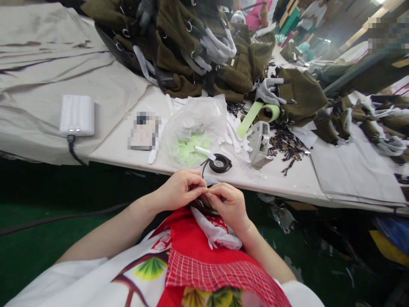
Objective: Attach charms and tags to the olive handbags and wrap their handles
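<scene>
Just off the table edge, above the lap, my left hand (pixel 183 187) and my right hand (pixel 229 204) meet with thumbs and fingers pinched together. What they pinch is too small and covered to name. Below the fingertips, partly hidden, sits a dark item; a strip wrapped in white material (pixel 217 232) lies over the red apron (pixel 188 234). Beyond my hands, on the table, are a coil of black cord (pixel 220 163) and a clear plastic bag (pixel 194 115) with light green pieces (pixel 191 149) in it.
Olive-green bags (pixel 179 47) with wrapped handles are heaped at the back. A roll of green tape (pixel 269 113), a grey tape dispenser (pixel 259 145) and dark chains (pixel 287 145) lie to the right. A white box with a cable (pixel 77 115) and a phone-like object (pixel 145 131) are left.
</scene>
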A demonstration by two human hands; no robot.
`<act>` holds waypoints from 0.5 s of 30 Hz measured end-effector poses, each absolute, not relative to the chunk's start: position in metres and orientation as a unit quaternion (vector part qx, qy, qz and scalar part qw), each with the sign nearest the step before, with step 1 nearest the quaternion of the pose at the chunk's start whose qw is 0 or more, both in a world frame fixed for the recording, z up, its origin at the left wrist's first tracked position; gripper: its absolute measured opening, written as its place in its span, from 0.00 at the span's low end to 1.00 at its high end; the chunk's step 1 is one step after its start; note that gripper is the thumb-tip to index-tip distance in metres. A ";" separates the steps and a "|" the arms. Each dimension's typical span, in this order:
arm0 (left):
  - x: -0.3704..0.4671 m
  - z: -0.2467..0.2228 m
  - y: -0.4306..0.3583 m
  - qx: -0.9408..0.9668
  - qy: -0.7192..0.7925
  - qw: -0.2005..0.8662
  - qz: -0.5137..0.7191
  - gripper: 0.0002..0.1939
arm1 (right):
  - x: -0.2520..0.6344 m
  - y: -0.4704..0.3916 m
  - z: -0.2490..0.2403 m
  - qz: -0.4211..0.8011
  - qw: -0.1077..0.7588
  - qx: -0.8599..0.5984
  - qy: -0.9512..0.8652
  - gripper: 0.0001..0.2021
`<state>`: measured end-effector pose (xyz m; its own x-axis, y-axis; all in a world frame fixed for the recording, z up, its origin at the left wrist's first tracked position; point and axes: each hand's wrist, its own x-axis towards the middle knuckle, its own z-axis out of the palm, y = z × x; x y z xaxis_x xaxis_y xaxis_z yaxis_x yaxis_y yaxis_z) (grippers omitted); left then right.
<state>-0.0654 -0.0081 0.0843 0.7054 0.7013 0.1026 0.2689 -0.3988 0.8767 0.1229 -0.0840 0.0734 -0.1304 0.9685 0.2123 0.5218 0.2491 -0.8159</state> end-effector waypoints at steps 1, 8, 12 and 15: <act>-0.066 0.084 -0.009 0.807 0.300 0.452 0.232 0.09 | 0.123 -0.084 0.073 0.290 0.369 -0.542 -0.697 0.06; -0.063 0.077 -0.010 0.830 0.302 0.422 0.207 0.11 | 0.122 -0.080 0.066 0.267 0.295 -0.570 -0.719 0.09; -0.059 0.069 -0.011 0.841 0.331 0.391 0.176 0.10 | 0.134 -0.071 0.063 0.319 0.272 -0.572 -0.705 0.03; -0.055 0.063 -0.013 0.833 0.398 0.336 0.186 0.13 | 0.147 -0.057 0.059 0.288 0.279 -0.606 -0.688 0.13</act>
